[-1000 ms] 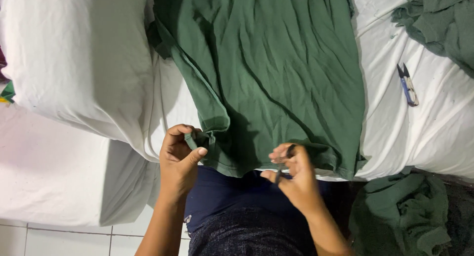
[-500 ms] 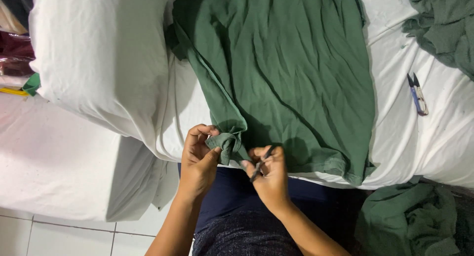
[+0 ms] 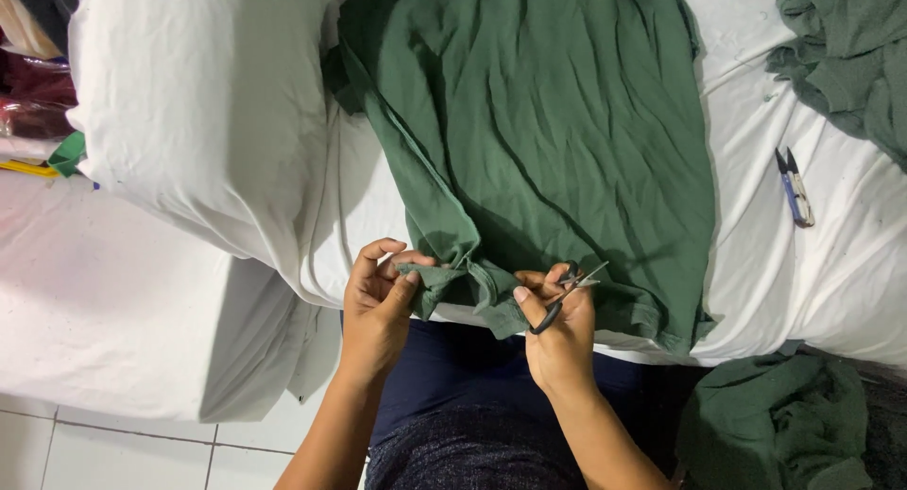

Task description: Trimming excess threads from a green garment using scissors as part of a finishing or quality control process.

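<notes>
At bed edge, L hand (image 3: 376, 306) pinches green shirt (image 3: 539, 140) hem, R hand (image 3: 559, 331) grip clamped on snips (image 3: 567, 290).

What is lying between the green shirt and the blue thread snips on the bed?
In the head view, only bare white sheet lies between the green shirt and the blue thread snips.

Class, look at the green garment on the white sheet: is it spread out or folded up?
Mostly spread: the green garment lies flat across the white sheet; only its near hem is bunched between left hand and right hand.
</notes>
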